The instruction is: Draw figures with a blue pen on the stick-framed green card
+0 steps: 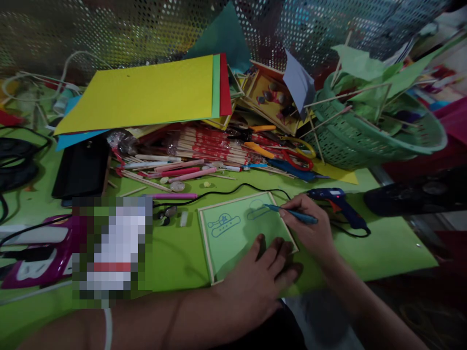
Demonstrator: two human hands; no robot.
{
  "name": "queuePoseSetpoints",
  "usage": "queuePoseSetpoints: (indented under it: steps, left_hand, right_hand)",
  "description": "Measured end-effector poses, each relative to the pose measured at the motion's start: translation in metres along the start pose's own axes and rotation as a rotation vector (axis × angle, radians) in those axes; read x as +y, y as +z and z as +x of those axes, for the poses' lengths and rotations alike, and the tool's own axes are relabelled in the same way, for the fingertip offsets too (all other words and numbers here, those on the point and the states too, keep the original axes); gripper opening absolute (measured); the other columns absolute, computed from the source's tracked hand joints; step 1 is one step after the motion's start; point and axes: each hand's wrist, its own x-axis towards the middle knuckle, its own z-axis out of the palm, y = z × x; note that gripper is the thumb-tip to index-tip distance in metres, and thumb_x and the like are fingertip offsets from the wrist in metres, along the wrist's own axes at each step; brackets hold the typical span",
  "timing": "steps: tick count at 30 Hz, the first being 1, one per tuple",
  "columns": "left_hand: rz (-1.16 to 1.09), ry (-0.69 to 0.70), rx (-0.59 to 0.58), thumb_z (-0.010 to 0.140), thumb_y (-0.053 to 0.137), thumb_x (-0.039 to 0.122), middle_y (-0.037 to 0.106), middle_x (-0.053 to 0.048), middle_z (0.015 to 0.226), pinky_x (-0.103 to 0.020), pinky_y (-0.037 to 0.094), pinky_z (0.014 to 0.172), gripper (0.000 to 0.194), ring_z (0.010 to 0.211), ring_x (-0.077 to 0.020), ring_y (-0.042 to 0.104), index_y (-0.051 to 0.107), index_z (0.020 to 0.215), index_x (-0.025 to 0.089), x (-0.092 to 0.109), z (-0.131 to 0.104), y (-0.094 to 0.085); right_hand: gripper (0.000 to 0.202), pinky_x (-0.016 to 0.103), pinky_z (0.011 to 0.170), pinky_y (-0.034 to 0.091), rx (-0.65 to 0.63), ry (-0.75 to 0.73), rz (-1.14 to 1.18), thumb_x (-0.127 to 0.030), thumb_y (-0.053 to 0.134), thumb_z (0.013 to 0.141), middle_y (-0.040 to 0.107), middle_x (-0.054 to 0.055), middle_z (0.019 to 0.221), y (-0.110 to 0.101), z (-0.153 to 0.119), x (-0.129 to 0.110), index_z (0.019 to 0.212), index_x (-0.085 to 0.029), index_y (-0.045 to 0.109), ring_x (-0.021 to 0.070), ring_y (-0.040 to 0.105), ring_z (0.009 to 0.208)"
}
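A light green sheet (228,257) edged with thin wooden sticks lies flat on the green table. My right hand (312,228) grips a blue marker pen (297,215), its tip on the sheet's upper right part. Under the tip is a partly outlined drawing (257,210). To its left, a finished-looking blue drawing (224,225) shows a rounded bar with dots and a circle holding a star. My left hand (264,272) rests across the sheet's lower right area, fingers spread and holding nothing.
A blue glue gun (339,201) lies right of the sheet, its cord running behind. A green basket (368,141), coloured sheets (146,92), scissors (301,158) and bundled sticks (211,146) crowd the back. A black phone (82,170) and purple power strip (47,257) are left.
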Motion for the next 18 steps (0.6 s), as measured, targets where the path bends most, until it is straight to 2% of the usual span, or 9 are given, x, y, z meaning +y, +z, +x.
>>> queuePoseSetpoints:
  steps: [10, 16, 18]
  left_hand:
    - [0.007, -0.001, -0.01, 0.094, 0.063, 0.052, 0.038, -0.017, 0.164, -0.056, 0.024, 0.12, 0.073, 0.151, -0.0346, 0.031, 0.042, 0.155, 0.019, -0.0002, -0.0001, -0.001]
    - [0.029, 0.012, -0.013, 0.095, 0.06, 0.053, 0.036, -0.017, 0.165, -0.056, 0.025, 0.12, 0.073, 0.15, -0.0341, 0.033, 0.039, 0.156, 0.019, -0.001, -0.0004, -0.0021]
    - [0.032, 0.012, -0.017, 0.095, 0.06, 0.053, 0.037, -0.016, 0.164, -0.055, 0.027, 0.12, 0.072, 0.15, -0.034, 0.034, 0.039, 0.156, 0.019, -0.0013, -0.0001, -0.0036]
  right_hand:
    - [0.011, 0.027, 0.053, 0.043, 0.004, 0.027, 0.075, -0.027, 0.071, 0.084, 0.061, -0.002, 0.065, -0.0011, -0.0009, -0.0017, 0.077, -0.023, 0.064, 0.0145, 0.054, 0.057]
    - [0.014, 0.03, 0.065, 0.05, 0.157, 0.101, 0.378, -0.032, 0.076, 0.087, 0.065, 0.0, 0.081, 0.0009, -0.0014, 0.0048, 0.093, -0.023, 0.067, 0.0153, 0.059, 0.067]
    - [0.016, 0.031, 0.069, 0.052, 0.157, 0.124, 0.471, -0.033, 0.075, 0.089, 0.066, 0.001, 0.085, 0.001, -0.0002, 0.0059, 0.1, -0.024, 0.068, 0.0167, 0.063, 0.072]
